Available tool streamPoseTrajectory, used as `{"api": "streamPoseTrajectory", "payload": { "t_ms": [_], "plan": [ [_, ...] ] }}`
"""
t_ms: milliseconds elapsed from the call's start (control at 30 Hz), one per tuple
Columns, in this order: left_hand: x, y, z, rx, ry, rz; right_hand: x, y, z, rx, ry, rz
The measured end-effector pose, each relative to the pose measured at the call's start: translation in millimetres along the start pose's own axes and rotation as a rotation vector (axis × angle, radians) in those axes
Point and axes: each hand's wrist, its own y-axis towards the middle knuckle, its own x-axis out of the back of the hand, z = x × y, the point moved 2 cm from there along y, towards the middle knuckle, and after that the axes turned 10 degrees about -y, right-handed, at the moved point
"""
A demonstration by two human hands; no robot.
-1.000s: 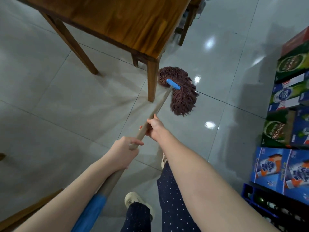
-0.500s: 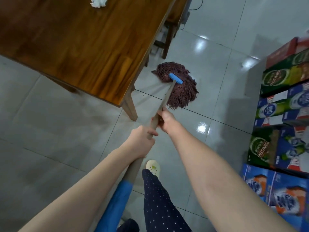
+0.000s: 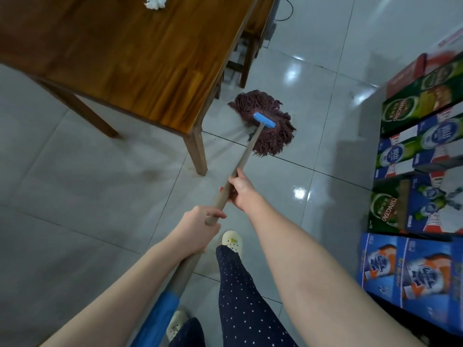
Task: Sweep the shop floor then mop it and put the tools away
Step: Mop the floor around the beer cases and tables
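A mop is held by two hands. The long wooden handle [image 3: 246, 156] is gripped by the right hand [image 3: 241, 189] near the middle of the picture, with the fingers curled round the stick. A little lower down the stick, toward 7 o'clock, the handle is gripped by the left hand [image 3: 198, 230] too. Its fingers and thumb are wrapped round the wood. The two hands are near each other but are not touching.

The mop head [image 3: 273, 144] is seen at 1 o'clock. It is made of brown strings, and the strings are spread out on the floor [image 3: 87, 196]. A blue clamp [image 3: 264, 120] is fixed where the stick meets the strings. The mop head is found near the table leg [image 3: 198, 151], at 2 o'clock from it, and is not touching it.

A brown wooden table [image 3: 125, 58] is seen at 11 o'clock. A crumpled white tissue [image 3: 155, 1] is seen on it, at the top edge of the picture. Drink boxes [image 3: 421, 151] in green, blue and red are stacked at 3 o'clock.

The floor is made of shiny pale tiles, and bright spots of light are shown in them. At 6 o'clock a leg in dark dotted trousers [image 3: 240, 296] is seen, with a pale shoe [image 3: 232, 240] on the tiles. The low end of the handle is covered by a blue grip [image 3: 160, 314] at 7 o'clock.
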Motion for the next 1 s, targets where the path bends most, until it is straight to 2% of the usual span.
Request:
{"api": "streamPoseTrajectory", "payload": {
  "t_ms": [400,567,733,1000],
  "plan": [
    [-10,-172,146,0.003,0.047,0.075,-31,-112,-206,-0.002,0.059,-0.008],
    [-17,-213,175,-0.043,0.131,0.147,-30,-147,-258,-0.006,0.094,-0.063],
    [-30,-216,167,-0.04,0.123,0.182,-13,-150,-262,-0.001,0.111,-0.086],
    [-35,-145,98,-0.041,0.192,0.187,19,-109,-184,0.017,0.16,-0.103]
  ]
}}
